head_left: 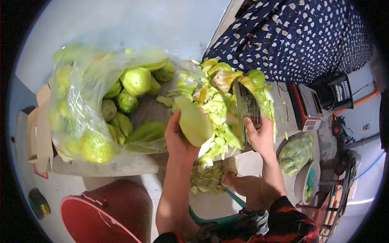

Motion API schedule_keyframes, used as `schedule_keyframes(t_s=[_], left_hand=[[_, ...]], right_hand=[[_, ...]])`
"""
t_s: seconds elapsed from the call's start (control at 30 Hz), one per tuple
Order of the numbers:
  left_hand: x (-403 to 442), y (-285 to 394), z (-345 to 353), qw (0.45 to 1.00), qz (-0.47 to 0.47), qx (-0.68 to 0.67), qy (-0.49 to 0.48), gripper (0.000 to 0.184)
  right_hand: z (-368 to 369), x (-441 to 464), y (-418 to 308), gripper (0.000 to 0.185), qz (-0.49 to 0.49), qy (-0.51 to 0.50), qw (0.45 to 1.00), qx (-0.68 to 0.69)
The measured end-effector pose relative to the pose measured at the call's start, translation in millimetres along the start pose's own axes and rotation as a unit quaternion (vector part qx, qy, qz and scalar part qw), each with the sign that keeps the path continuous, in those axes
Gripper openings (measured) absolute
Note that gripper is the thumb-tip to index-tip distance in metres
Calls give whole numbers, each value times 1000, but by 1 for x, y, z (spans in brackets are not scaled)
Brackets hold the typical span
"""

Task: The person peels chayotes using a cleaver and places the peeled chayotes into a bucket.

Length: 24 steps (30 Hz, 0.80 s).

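Note:
In my left hand (pixel 182 135) is a peeled, pale green papaya (pixel 193 121), the fingers wrapped round its lower side. My right hand (pixel 260 134) grips a broad, dark-bladed knife (pixel 247 103), its blade pointing away from me; the handle is hidden in the fist. Knife and papaya are apart. Between and beyond the hands lies a heap of green peelings (pixel 216 109). Several whole or browned fruits (pixel 225 80) rest at its far side. To the left, unpeeled green papayas (pixel 136 81) spill from a clear plastic bag (pixel 81 105) on the table.
A red bucket (pixel 109 210) stands on the floor at lower left. Peelings (pixel 206 180) lie below the table edge. At right are a red scale (pixel 304 107), a black crate (pixel 338 93), a filled plastic bag (pixel 297 153) and a white tub (pixel 302 182). Dark patterned cloth (pixel 291 36) hangs beyond.

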<state>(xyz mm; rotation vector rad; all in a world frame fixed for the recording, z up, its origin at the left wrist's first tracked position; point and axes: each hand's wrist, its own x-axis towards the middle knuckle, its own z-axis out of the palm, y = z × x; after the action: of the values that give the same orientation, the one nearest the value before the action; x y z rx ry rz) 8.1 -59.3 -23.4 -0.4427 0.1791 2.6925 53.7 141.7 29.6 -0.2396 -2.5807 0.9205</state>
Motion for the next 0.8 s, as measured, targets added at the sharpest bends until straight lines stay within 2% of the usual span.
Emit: schedule_keyframes(t_s=[0.07, 0.13, 0.2, 0.27, 0.33, 0.53, 0.7, 0.8], left_hand=[[-9, -3, 7, 1000, 22, 12, 14, 42], [-6, 0, 17, 998, 64, 27, 3, 39], [-5, -1, 18, 992, 110, 66, 10, 35], [-1, 3, 13, 994, 89, 53, 18, 34], [2, 6, 8, 996, 74, 43, 28, 33], [9, -10, 7, 999, 35, 5, 9, 29], [3, -20, 16, 999, 29, 5, 45, 29], [3, -25, 16, 1000, 19, -1, 25, 30]], right_hand=[[-13, -15, 3, 9, 76, -40, 996, 7], [-16, -21, -12, 9, 45, -39, 998, 26], [-17, -34, -31, 8, -25, -25, 999, -9], [-15, -52, -20, 13, -104, -64, 992, -38], [-12, -62, -31, 17, -144, -64, 987, -9], [-8, -84, -59, 17, -95, -96, 991, 11], [-13, -92, -82, 21, -132, -19, 990, 34], [4, -82, -73, 21, -113, -50, 992, 18]])
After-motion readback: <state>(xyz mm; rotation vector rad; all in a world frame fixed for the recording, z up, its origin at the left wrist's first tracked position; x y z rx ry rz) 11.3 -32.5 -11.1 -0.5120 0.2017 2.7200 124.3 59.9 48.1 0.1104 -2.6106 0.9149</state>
